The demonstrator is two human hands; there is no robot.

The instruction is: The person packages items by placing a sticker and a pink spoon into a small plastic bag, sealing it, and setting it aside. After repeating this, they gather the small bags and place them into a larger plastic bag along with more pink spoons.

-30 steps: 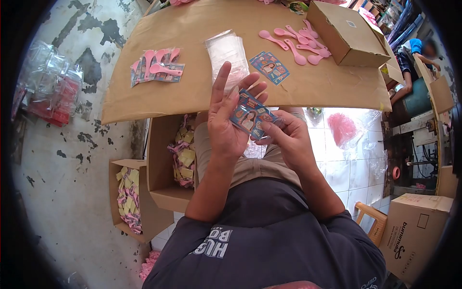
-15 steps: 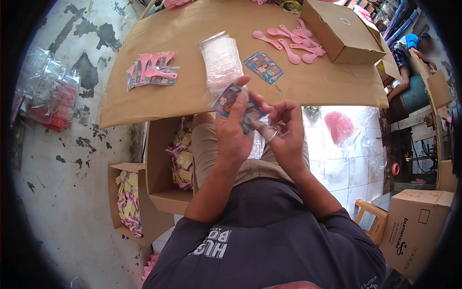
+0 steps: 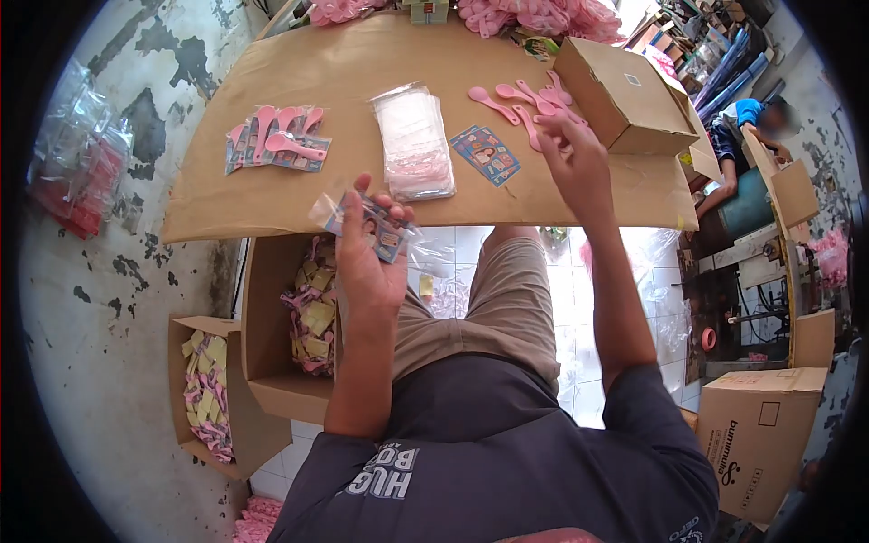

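Observation:
My left hand (image 3: 373, 262) is closed on a blue printed card (image 3: 387, 237) inside a clear plastic bag, just off the table's front edge. My right hand (image 3: 575, 163) reaches over the table at the pink spoons (image 3: 493, 106); its fingers are bent, and whether they hold a spoon is unclear. Between the hands lie a stack of clear bags (image 3: 415, 145) and some blue cards (image 3: 487, 156). On the left, several bagged cards with pink spoons (image 3: 279, 138) form a group.
An open cardboard box (image 3: 625, 95) stands at the table's right. Pink items (image 3: 543, 18) are heaped at the far edge. Boxes of packed pieces (image 3: 210, 394) sit below left. A person (image 3: 747, 127) is at the far right, beside a green cylinder.
My right hand has left the bagged card and moved up and right to the spoons. My left hand, with the bagged card, has moved left and down. The view has shifted.

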